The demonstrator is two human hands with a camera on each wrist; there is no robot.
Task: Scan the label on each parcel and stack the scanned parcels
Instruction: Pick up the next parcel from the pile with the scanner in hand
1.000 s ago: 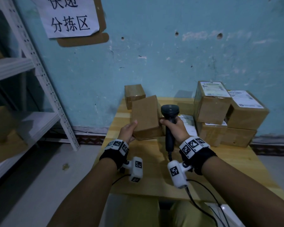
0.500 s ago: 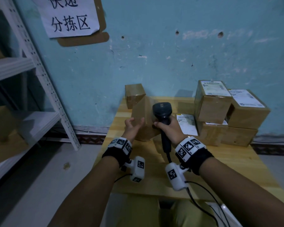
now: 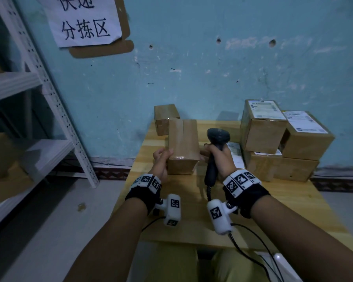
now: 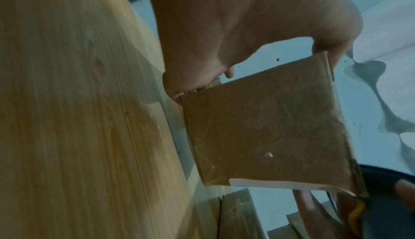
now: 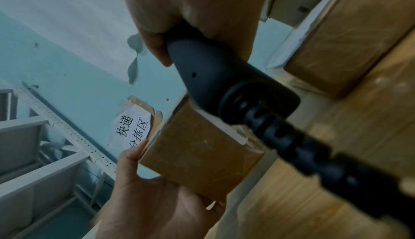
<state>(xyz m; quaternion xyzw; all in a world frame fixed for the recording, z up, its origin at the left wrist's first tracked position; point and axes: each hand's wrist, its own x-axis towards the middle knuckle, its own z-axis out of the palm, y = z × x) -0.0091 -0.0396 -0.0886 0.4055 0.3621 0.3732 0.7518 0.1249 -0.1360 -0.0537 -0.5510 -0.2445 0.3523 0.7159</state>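
My left hand (image 3: 161,159) grips a small brown cardboard parcel (image 3: 182,145) by its left side, holding it above the wooden table (image 3: 192,200); its taped top faces me and no label shows. The same parcel (image 4: 265,127) fills the left wrist view, and the parcel (image 5: 197,154) appears again in the right wrist view, under the scanner's handle. My right hand (image 3: 220,157) is wrapped round the handle of a black barcode scanner (image 3: 217,139), just right of the parcel; its fingertips touch the parcel's right side. The scanner (image 5: 224,86) trails a coiled cable.
Several labelled parcels (image 3: 273,139) are stacked at the table's back right. Another small box (image 3: 165,119) sits at the back left by the blue wall. A flat labelled parcel (image 3: 235,153) lies behind my right hand. A white shelf rack (image 3: 49,98) stands to the left.
The parcel has been turned in my left hand from a tilted pose to standing square with its taped face toward me. The scanner swung left across it, then back to its right side.
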